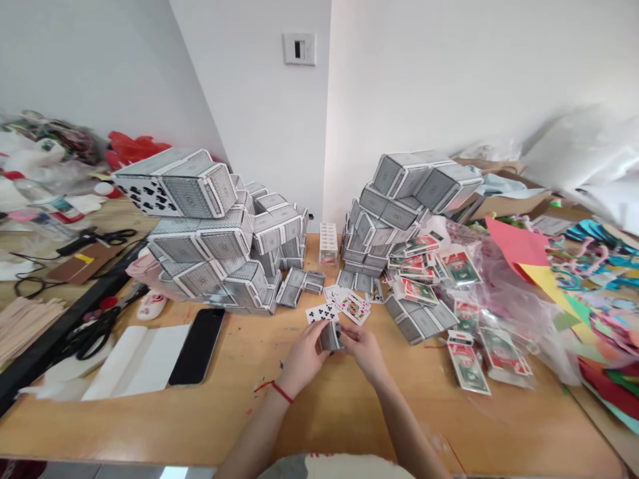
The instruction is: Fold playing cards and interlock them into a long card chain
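Observation:
Between my two hands is a grey-backed playing card point(330, 336), which looks bent or folded. My left hand point(305, 354) grips its left side with thumb and fingers. On the other side, the fingers of my right hand point(365, 352) pinch its right edge. Just beyond them lie loose face-up cards point(353, 306), among them a club card point(319, 314). Small folded card pieces point(294, 286) rest behind these to the left. Whether one card or more is in my hands I cannot tell.
Stacked card boxes rise at left point(200, 233) and right point(379, 219). A low card block point(419, 318) and red-green card packs point(468, 366) sit on the right. At left lie a phone point(198, 346), white paper point(144, 359) and black scissors point(94, 332). A clear container point(328, 245) stands at the back.

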A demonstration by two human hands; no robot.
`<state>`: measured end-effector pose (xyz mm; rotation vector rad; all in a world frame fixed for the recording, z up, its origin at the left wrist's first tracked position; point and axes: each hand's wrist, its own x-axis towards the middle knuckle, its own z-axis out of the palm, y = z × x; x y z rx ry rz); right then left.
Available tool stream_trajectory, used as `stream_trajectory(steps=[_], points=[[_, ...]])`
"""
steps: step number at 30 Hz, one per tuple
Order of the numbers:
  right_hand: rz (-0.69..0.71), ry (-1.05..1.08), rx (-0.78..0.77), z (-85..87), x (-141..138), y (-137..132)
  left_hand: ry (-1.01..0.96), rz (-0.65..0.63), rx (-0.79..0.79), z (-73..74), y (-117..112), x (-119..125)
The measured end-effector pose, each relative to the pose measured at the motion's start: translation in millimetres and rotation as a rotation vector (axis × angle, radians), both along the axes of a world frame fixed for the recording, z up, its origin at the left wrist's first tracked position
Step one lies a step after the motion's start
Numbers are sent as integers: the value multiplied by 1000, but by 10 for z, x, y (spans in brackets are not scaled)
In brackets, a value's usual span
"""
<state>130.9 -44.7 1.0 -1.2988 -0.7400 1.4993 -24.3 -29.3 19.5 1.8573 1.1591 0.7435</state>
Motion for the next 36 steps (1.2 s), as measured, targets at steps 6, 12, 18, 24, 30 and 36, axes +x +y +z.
stream_trajectory(steps=[6,12,18,24,30,36], points=[[-57,191,-61,39,-49,-38,64,-14,51,38,13,1],[-170,414,-142,-6,-75,-59,67,-26,101,92,17,41],[-162,483,-175,-37,-48,-79,78,-53,67,104,43,63],[-123,384,-69,-4,-50,-120,60,-32,33,59,20,72],[-89,90,26,63,-42,-108,20,-7,34,49,-2,75],[-83,-202,114,111,-62,-98,17,14,54,4,6,75]])
